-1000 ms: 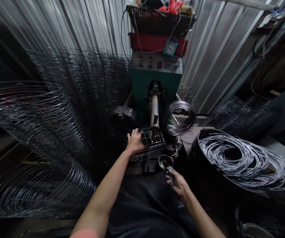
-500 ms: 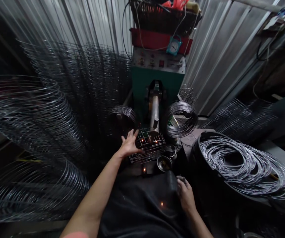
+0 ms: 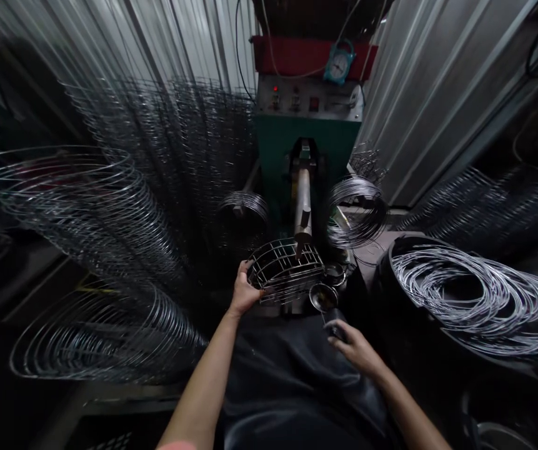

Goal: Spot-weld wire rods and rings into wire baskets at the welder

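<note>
A wire basket frame [image 3: 287, 265] of bent metal rods sits under the metal arm [image 3: 303, 203] of a green machine [image 3: 275, 134]. My left hand [image 3: 245, 290] is closed round its left edge, thumb on the near side and fingers behind. My right hand [image 3: 348, 340] grips a dark cylindrical piece [image 3: 337, 322], partly hidden by the fingers; its kind I cannot make out. Just beyond that hand stands a small metal bowl [image 3: 323, 297] with something in it, too dim to name. Behind the bowl is a second round metal container [image 3: 334, 274]. A black apron [image 3: 292, 375] covers my lap.
Wire coils hang left [image 3: 244, 206] and right [image 3: 357, 212] of the machine arm. A black tub [image 3: 385, 294] of loose wire rings [image 3: 475, 294] stands at right. Tall stacks of wire hoops [image 3: 123, 212] crowd the left. A blue clock [image 3: 338, 62] hangs on the machine.
My left hand has gone from spread fingers to a hold on the basket frame's left edge. The right hand has moved up onto the dark piece. Orange sparks have gone; a red lamp is lit.
</note>
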### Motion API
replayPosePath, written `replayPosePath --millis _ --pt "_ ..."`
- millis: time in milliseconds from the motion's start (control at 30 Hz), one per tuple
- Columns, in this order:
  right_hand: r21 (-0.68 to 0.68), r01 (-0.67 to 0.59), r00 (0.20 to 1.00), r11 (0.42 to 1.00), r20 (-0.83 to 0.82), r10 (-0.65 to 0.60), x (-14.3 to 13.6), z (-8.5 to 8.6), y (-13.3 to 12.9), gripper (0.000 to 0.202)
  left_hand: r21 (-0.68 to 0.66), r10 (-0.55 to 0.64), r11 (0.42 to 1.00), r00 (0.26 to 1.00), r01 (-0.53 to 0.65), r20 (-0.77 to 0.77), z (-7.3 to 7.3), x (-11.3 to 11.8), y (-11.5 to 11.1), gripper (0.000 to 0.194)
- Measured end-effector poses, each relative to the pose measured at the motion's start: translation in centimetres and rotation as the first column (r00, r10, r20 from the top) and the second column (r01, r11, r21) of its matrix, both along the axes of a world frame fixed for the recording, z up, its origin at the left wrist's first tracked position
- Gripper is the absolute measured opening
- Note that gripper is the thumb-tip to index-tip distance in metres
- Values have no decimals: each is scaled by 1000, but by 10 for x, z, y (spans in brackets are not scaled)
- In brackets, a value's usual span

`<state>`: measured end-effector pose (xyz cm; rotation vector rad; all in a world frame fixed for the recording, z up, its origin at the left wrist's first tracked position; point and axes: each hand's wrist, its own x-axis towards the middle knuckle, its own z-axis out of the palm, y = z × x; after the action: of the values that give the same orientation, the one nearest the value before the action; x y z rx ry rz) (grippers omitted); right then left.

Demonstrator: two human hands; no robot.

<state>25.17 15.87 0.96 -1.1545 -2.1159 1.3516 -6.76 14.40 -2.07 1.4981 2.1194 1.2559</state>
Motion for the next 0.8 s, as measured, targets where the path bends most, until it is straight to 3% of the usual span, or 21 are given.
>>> replayPosePath --millis 100,200,300,400,600,700,800 --pt "-93 -320 947 943 -46 317 -31 56 11 21 40 -59 997 998 60 -30 12 11 -24 94" --pt "-85 -431 901 898 13 434 -64 78 23 22 -19 -171 985 975 170 -140 25 26 -39 94" --pt "165 -388 899 907 284 333 -90 71 31 18 -88 -239 970 946 225 -217 36 39 -41 93" --pt "407 -391 873 826 449 192 -100 57 31 18 -121 -270 961 931 247 -246 41 44 -37 92" --pt "461 -473 874 750 352 335 -80 50 33 28 -115 -280 959 935 261 -217 41 43 -26 90" --pt "458 -484 870 746 348 350 -75 46 41 35 -121 -303 951 933 284 -195 38 41 -18 93" --pt "474 -448 888 758 330 319 -75 37 47 27 -120 -325 944 926 306 -194 34 40 -9 95"
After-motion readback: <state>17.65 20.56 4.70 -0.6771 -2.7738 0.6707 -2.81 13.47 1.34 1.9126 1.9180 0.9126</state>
